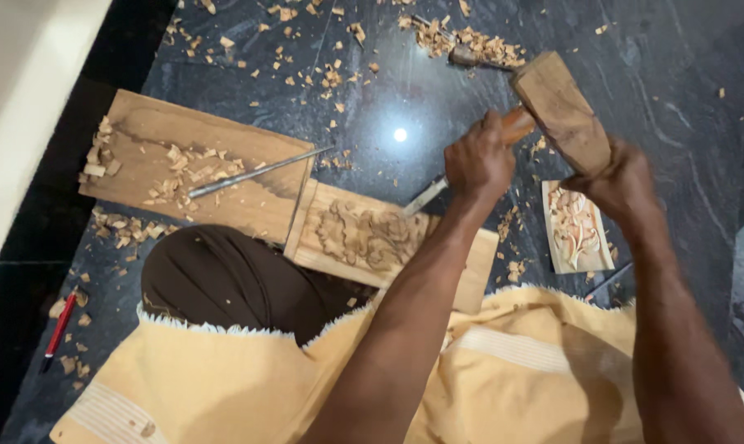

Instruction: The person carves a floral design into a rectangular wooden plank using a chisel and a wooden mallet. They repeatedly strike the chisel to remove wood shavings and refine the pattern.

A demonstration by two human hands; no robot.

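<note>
A woodcarver at work on a dark stone floor [676, 90] strewn with chips.

The left hand [477, 160] is clenched around a steel chisel with an orange handle [425, 196], tip on the pale carved wooden panel [364, 238]; the right hand [623, 182] is fisted around a blocky wooden mallet [563, 111], raised just beside the chisel's handle.

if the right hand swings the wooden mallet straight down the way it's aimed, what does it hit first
Most likely the chisel, gripped in the left hand with its tip on the carved wooden panel. The right hand holds the mallet just above; depth is unclear.

Bare floor [405, 90] beyond the carved panel [364, 238]; plank [199, 164] crowds left.
</note>
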